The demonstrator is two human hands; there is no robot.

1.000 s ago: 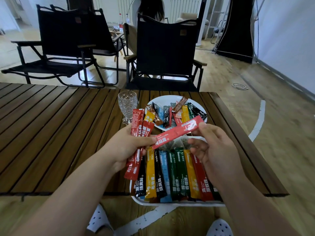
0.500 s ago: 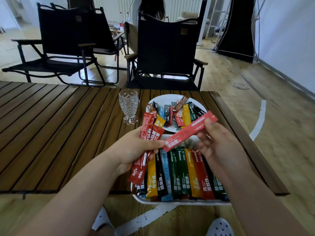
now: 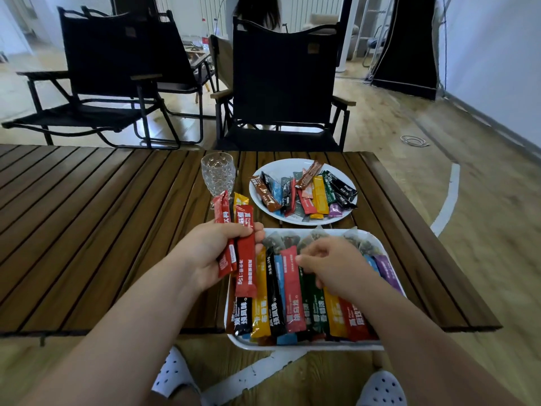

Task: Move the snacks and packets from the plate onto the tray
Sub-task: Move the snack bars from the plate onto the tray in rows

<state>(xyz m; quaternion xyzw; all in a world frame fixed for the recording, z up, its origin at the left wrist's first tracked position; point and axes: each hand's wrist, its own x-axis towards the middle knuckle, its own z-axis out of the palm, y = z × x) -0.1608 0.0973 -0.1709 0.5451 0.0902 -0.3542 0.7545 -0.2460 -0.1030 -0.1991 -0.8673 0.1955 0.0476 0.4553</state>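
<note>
Slatted brown wood runs under everything, a table with black folding chairs behind its far edge. From the one view, on my head, I judge the job well past half. The white tray at the table's near edge, overhanging it, carries a full row of stick packets lying side by side. The plate, just beyond the tray's far edge, still holds a loose heap of snacks, so more trips remain. A glass stands beside the plate.

My left hand hovers at the tray's left edge, fingers wrapped around a bundle of red packets, upright. My right hand rests over the row, fingers curled and touching a pink-red packet; whether it pinches or only nudges, I cannot tell.
</note>
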